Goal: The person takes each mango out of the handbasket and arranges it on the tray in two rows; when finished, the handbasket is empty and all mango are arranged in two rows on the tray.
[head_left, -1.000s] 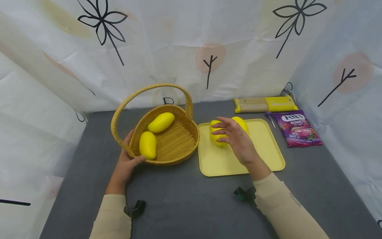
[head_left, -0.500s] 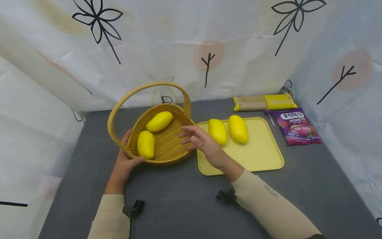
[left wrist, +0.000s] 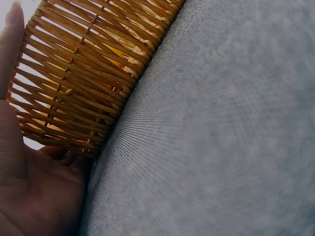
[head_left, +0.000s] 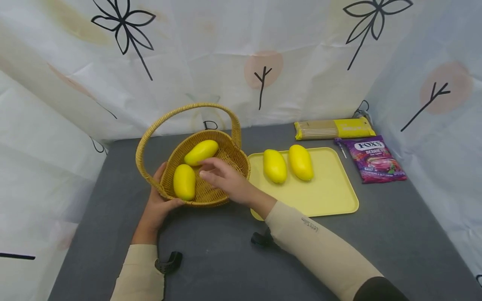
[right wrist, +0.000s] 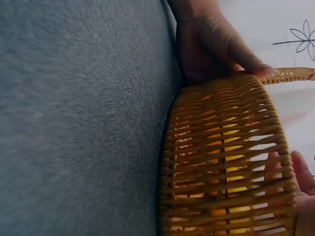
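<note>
My left hand (head_left: 156, 209) grips the left side of a wicker basket (head_left: 234, 156), thumb over the rim and fingers behind it. In the left wrist view that hand (left wrist: 44, 187) is against the basket's woven wall (left wrist: 93, 69). Two yellow mangoes lie in the basket: one at the back (head_left: 201, 152), one at the left front (head_left: 184, 182). Over the basket reaches my right hand (head_left: 229, 177), its fingers loosely bent close to both mangoes; nothing shows in its grasp. In the right wrist view it (right wrist: 305, 191) is partly hidden behind the weave.
To the right of the basket sits a yellow tray (head_left: 324, 192) bearing two more mangoes, one left (head_left: 275, 166) and one right (head_left: 301, 163). Behind it lie a pack of noodles (head_left: 333, 128) and a purple candy bag (head_left: 376, 161). The basket's tall handle (head_left: 188, 107) arches above.
My right hand has moved left from above the tray's mangoes to over the inside of the basket. The left hand stays on the basket; the mangoes have not moved.
</note>
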The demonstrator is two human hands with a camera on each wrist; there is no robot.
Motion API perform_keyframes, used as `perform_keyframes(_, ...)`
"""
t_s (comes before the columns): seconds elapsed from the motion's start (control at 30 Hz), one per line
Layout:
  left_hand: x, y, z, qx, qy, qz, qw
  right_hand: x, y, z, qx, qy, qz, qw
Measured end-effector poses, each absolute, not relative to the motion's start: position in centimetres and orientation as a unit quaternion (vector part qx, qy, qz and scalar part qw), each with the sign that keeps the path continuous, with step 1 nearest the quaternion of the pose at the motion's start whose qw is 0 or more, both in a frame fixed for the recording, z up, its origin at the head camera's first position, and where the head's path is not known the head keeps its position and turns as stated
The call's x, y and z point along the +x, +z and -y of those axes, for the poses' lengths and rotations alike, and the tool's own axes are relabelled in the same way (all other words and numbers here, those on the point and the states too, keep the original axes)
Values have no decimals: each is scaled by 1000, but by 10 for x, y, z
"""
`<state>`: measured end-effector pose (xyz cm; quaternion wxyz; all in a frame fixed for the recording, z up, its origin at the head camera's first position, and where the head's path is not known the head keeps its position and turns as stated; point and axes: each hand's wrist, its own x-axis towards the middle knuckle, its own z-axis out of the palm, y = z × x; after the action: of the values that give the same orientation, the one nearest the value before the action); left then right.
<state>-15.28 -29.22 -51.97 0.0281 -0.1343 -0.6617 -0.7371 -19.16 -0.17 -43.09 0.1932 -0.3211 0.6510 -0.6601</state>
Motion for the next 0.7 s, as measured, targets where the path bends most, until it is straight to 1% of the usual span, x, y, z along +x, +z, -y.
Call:
perform_keyframes(0.13,-153,-520,293,-136,-734,665,27,-202,-434,16,-312,-619,-694,195)
perform_keyframes(0.3,-152,-519,293,-127,-726,676,26,-215,-439,34,-284,-566,-740,228)
perform_keyframes(0.4,-152,-519,294,-123,-723,679,25,-221,-443,43,-285,-541,-754,238)
perform_keyframes(0.5,-152,-519,294,-127,-725,676,21,-226,-446,50,-302,-509,-770,238)
perform_keyframes(0.7,-152,-520,294,-141,-736,662,16,-232,-453,58,-375,-425,-791,228)
